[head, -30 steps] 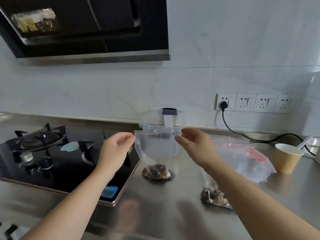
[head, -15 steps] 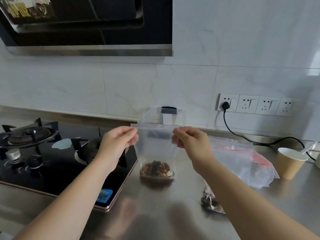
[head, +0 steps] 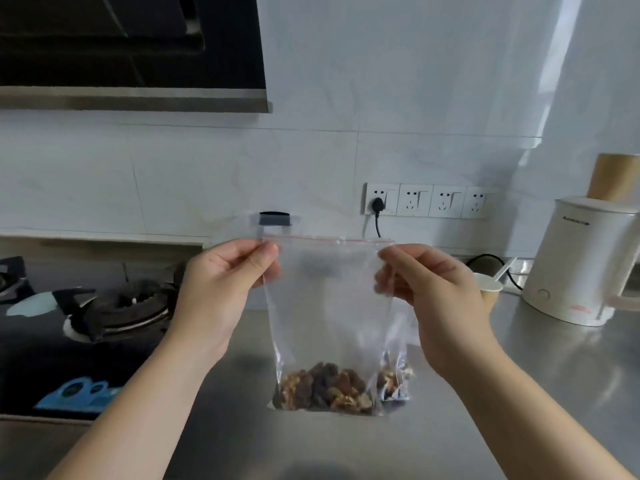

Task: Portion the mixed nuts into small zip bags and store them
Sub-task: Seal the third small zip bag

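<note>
A small clear zip bag (head: pixel 329 306) with a red line along its top hangs upright in front of me. Mixed nuts (head: pixel 323 389) fill its bottom, which hovers just above the steel counter (head: pixel 242 427). My left hand (head: pixel 221 292) pinches the bag's top left corner. My right hand (head: pixel 436 299) pinches the top right corner. Behind the bag's lower right, a second bag with nuts (head: pixel 396 377) shows partly. A clear container with a dark clip (head: pixel 274 219) peeks out behind the bag's top.
A black gas hob (head: pixel 86 323) lies at the left, with a range hood (head: pixel 131 50) above. A paper cup (head: pixel 488 292) with a spoon and a white kettle (head: pixel 585 265) stand at the right. A black cable runs from the wall sockets (head: pixel 426 200).
Both hands have lifted the bag off the counter and brought it closer, spreading its top flat. The view has shifted right, bringing the kettle into sight.
</note>
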